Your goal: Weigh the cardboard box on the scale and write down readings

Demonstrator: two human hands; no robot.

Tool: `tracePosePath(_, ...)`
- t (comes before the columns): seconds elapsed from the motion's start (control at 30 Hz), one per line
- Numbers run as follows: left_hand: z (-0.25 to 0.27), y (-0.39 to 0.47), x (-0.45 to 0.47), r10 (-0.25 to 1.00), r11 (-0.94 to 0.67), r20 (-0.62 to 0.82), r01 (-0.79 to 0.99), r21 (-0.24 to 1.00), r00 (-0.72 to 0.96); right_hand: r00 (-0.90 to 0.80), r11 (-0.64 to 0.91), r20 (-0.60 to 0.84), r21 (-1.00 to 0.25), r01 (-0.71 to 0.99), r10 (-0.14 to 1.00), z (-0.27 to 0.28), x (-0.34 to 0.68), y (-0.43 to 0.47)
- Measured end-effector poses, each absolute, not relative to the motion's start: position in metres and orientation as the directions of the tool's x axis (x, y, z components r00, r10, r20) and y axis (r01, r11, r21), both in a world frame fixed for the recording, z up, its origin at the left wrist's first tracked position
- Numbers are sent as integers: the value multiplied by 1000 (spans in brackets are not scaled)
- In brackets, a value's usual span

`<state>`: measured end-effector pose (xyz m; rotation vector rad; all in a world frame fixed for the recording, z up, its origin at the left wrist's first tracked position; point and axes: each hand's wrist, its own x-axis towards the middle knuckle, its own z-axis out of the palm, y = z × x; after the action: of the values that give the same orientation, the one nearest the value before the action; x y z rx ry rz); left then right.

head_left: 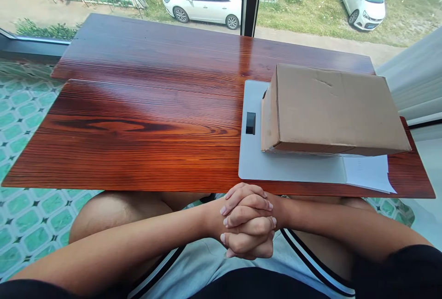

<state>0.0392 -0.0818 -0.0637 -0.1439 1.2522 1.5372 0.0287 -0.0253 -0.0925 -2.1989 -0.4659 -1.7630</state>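
My left hand point(225, 217) and my right hand point(268, 205) are clasped together over my lap, just in front of the table's near edge. Their fingers are interlaced and folded down, and no object shows between them. The palms are hidden. Closest to the hands on the table point(138, 151) lies a flat pale grey slab point(293, 167) with a small dark rectangle point(250, 123) on its left part. On top of the slab rests a closed brown cardboard box point(338, 110), set toward the right.
White paper sheets point(369, 172) stick out from beneath the slab's right end. The table top is reddish-brown wood with a seam or step along it. Behind it stands a window with a dark frame post point(252, 2). A white curtain point(414, 82) hangs at right.
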Motion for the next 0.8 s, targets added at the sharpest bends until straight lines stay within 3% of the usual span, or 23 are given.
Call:
tracePosePath(0.1,-63,-83,28,705,276,-699,-863,423,-117,173,-899,980,17,437,103,-93,29,-25)
tracePosePath(0.2,-61,-87,21,710,331,-704,-895,300,26,234,-928,967,7,372,101,-89,24,-21)
tracePosePath(0.47,-54,-94,27,569,288,-823,-939,188,9,337,-967,941,-44,250,44,-83,12,-16)
tracePosePath(0.6,-55,-89,24,613,308,-781,-946,103,115,331,-961,943,-117,252,-28,-84,13,-13)
tracePosePath(0.8,-57,-85,23,683,288,-724,-947,140,101,326,-958,944,-146,249,-59,-81,14,-10)
